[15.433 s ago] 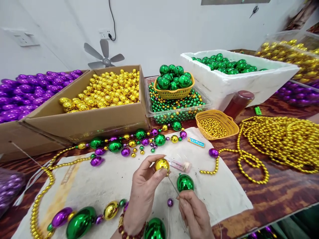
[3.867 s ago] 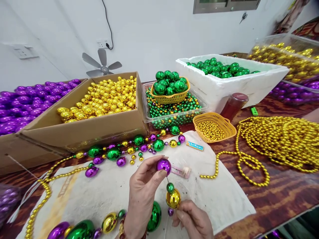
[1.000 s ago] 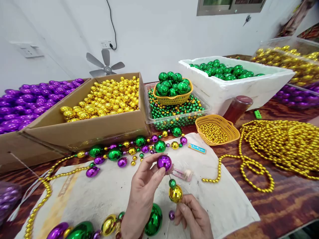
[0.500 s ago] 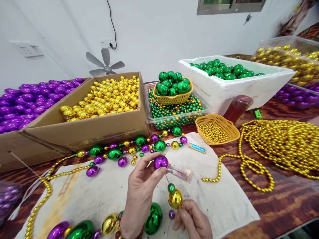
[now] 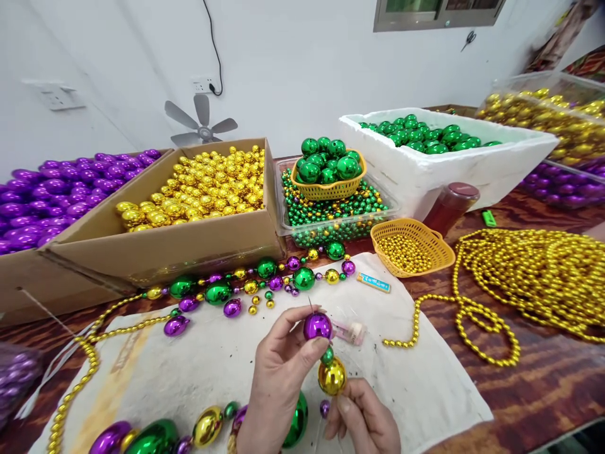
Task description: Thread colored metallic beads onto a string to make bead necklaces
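Observation:
Between its thumb and fingers, my left hand (image 5: 283,372) grips a shiny purple bead (image 5: 317,326). A thin needle (image 5: 311,302) sticks out above that bead. Directly under it sit a small green bead (image 5: 327,355) and a larger gold bead (image 5: 332,376) in a line. My right hand (image 5: 362,416) is pinched just beneath the gold bead; what lies between its fingertips is too small to make out. Beside those fingers hangs a small purple bead (image 5: 325,408). A big green bead (image 5: 297,424) is partly hidden behind my left wrist.
A white cloth (image 5: 198,359) covers part of the table. Finished-looking bead strands (image 5: 218,292) lie across its far side. Behind stand a cardboard box (image 5: 189,252) of gold beads, a foam box (image 5: 425,170) of green ones and an orange basket (image 5: 437,252). Gold bead chain (image 5: 539,277) is heaped at right.
My left hand moved right and brought the purple bead down over the needle, close to the small green bead. The needle tip now shows above it. My right hand stayed nearly still.

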Tool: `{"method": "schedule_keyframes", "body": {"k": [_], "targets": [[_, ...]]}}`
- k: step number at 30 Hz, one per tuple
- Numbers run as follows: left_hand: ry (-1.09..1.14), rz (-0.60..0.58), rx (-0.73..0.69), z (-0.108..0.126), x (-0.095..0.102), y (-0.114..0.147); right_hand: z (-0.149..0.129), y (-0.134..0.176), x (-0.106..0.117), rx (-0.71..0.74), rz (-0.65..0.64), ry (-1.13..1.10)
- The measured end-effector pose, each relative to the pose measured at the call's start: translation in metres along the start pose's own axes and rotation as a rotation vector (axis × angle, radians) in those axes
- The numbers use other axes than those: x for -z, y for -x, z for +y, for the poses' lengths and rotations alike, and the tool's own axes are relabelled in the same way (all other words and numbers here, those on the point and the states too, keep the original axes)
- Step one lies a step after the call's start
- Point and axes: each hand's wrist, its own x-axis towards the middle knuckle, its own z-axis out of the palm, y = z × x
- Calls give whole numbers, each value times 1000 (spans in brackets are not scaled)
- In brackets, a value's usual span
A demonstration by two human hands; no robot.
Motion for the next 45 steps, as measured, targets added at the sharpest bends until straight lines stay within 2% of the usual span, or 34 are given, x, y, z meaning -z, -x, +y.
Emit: {"method": "schedule_keyframes", "body": {"k": [3,7,11,14,16,20,22,26,30,33,35,37,40,42,45], "targets": [[-49,33,-22,-1,0,1,-8,-5,-1,-20,-17,-46],[-85,6,-7,0,0,0,-13,-10,2,-102,-20,-156],[-171,-98,-4,2,0,8,-18,-15,13,-124,-59,-211],[-315,-188,-34,4,14,11,-21,-17,23,-137,-65,-170],[-510,-177,-96,7,33,3,-23,-17,28,-145,-57,-149],[-1058,-2,-290,7,82,-36,-25,-17,32,-146,-51,-126],[-1342,-34,-289,2,97,-55,-25,-18,32,-139,-54,-99],[-1802,-162,-218,-14,96,-75,-24,-19,34,-139,-103,-81],[-1916,-179,-213,-25,89,-79,-24,-21,33,-128,-96,-105],[-1729,-158,-242,-21,88,-76,-22,-22,31,-119,-82,-133],[-1396,-156,-235,-12,82,-71,-21,-23,31,-119,-83,-149],[-932,-173,-134,-1,69,-62,-21,-22,33,-111,-84,-158],[-265,-181,111,12,43,-47,-25,-19,39,-102,-74,-128],[35,-179,235,15,28,-41,-29,-15,46,-112,-66,-72],[270,-161,326,14,16,-36,-37,-9,55,-129,-82,29]]}}
